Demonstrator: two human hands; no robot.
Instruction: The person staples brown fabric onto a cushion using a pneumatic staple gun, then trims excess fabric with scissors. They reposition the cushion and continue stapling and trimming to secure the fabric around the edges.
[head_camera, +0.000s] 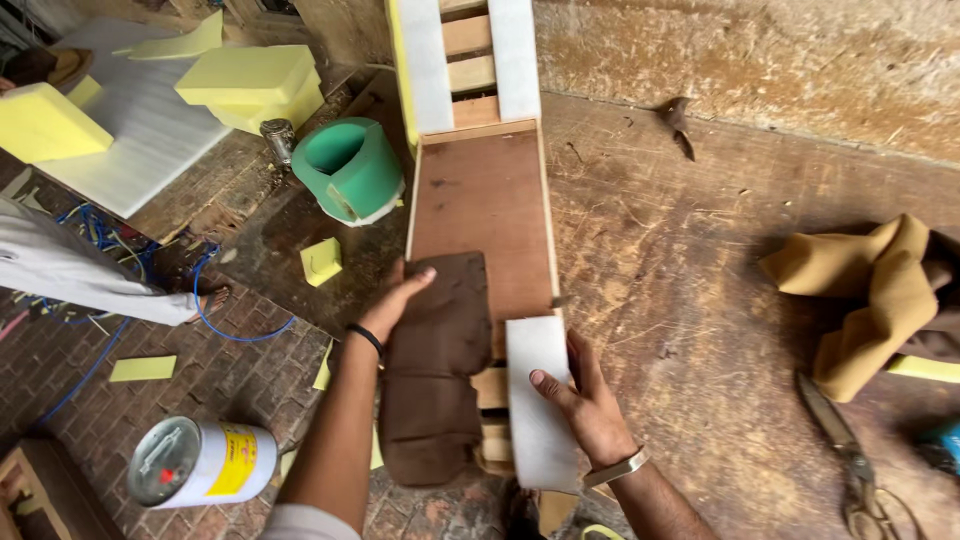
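A long wooden frame (485, 190) with a reddish-brown plywood panel lies across a worn workbench. White foam strips (537, 400) pad its side rails. My left hand (395, 300) presses a piece of dark brown fabric (432, 370) over the frame's near left side. My right hand (585, 395) lies flat on the near white foam strip, fingers spread, with a metal bangle at the wrist.
Tan fabric (880, 295) is heaped at the right, with large scissors (845, 450) near it. A green foam roll (350, 168) and yellow foam blocks (250, 85) sit at the upper left. A white can (200, 462) lies on the brick floor. Another person's leg (80, 275) is at the left.
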